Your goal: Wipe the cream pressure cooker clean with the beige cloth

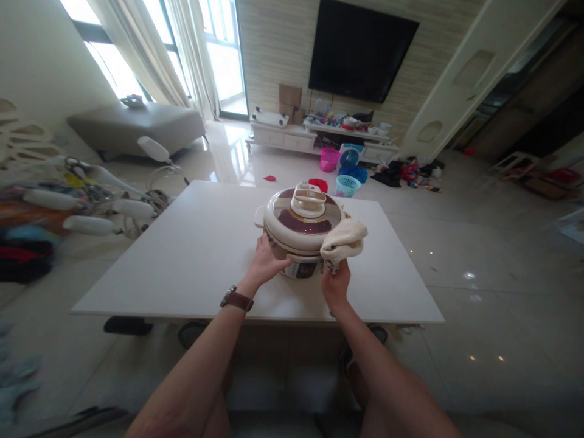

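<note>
Bracing the near-left flank of the cooker [300, 243], the left hand [268, 261] lies with fingers and thumb spread, the thumb reaching toward the dark control panel [306, 268]. It pinches nothing; the broad contact probably serves to steady the round body. The right hand [336, 283] is closed around the lower end of a bunched cloth [347, 238], whose upper folds flop against the cooker's right edge. Holding it gathered likely gives a thick wad for wiping a curved rim. The exact placement of the right fingertips cannot be told, as the folds and the back of the hand cover them.

The cooker stands upright on the table [182, 255], near the middle of its width and in front of the person, presumably so that 2 hands reach it comfortably. Its lid [275, 218] is seated: a smooth cream ring around a glossy, brown-tinted window, topped by a moulded knob [309, 193]. 1 rounded lug [260, 216] projects at left. The cloth is off-white, soft and creased, with a dark patterned patch low down. The tabletop is flat, white and matt.

Beyond the far edge, a turquoise basket [347, 185] of perforated plastic and a pink basket [329, 160] stand on glossy floor tiles [456, 255].
</note>
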`<control>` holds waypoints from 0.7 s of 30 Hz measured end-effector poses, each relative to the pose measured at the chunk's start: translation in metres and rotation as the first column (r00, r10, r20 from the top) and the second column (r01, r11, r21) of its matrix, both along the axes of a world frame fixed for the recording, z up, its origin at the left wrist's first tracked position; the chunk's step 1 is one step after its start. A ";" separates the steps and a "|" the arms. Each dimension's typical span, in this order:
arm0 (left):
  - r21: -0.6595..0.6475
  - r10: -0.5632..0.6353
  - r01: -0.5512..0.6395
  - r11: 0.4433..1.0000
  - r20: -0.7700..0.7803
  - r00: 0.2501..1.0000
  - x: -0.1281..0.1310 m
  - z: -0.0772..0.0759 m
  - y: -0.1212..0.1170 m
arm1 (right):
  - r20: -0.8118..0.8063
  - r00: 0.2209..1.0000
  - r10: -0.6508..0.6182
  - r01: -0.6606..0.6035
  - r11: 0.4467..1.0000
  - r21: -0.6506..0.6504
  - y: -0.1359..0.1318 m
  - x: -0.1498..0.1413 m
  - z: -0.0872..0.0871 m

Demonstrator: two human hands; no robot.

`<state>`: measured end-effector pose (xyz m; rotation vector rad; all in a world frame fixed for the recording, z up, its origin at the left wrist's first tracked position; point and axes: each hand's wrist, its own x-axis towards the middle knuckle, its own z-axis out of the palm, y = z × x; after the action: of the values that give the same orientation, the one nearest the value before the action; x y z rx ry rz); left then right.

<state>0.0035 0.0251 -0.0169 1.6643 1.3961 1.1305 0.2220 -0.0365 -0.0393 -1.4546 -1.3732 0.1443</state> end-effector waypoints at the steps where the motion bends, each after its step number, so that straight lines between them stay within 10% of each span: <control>1: -0.007 -0.011 0.011 1.000 0.015 1.000 -0.001 0.001 0.000 | 0.083 0.996 -0.015 0.014 1.000 0.014 0.006 0.006 0.008; 12: -0.034 -0.038 0.044 0.998 0.158 0.987 -0.006 0.007 -0.001 | 0.402 0.911 0.089 0.066 0.932 -0.355 0.095 0.049 0.124; 21: -0.182 0.090 -0.046 0.982 0.242 0.966 -0.012 0.013 0.003 | 0.452 0.886 0.108 -0.047 0.988 -0.145 0.040 0.026 0.082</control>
<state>-0.0088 0.0277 -0.0042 1.3105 1.3560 1.1746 0.2481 0.0038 0.0422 -1.6077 -1.8363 -0.0688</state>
